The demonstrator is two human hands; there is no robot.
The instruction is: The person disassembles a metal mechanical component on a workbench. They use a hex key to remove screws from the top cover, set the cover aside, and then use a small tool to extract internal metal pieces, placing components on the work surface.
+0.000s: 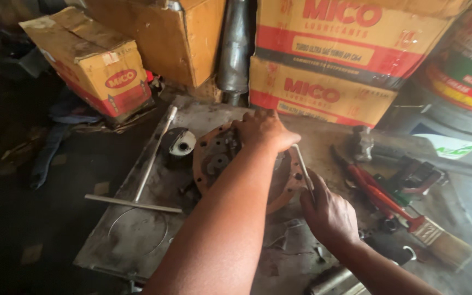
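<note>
Both forearms are bare, with no sleeves or gloves.

A: L hand (263, 131)?
B: Mid-frame, palm on rusty round flange (282, 191).
A: R hand (329, 216)?
B: Lower right, gripping thin metal rod (303, 166) against flange's edge. Paintbrush (435, 237) far right.

Dim left side, brighter right; soft blur, edge distortion.

A rust-brown cast-metal housing (219, 164), matt and rough, lies on a dull, grime-stained steel plate (137, 235). The slim rod (303, 166) and T-handled wrench (148, 169) are bare grey metal. The paintbrush (438, 240) shows pale bristles, a shiny ferrule and a glossy red handle; the cartons (323, 93) are scuffed cardboard.
</note>
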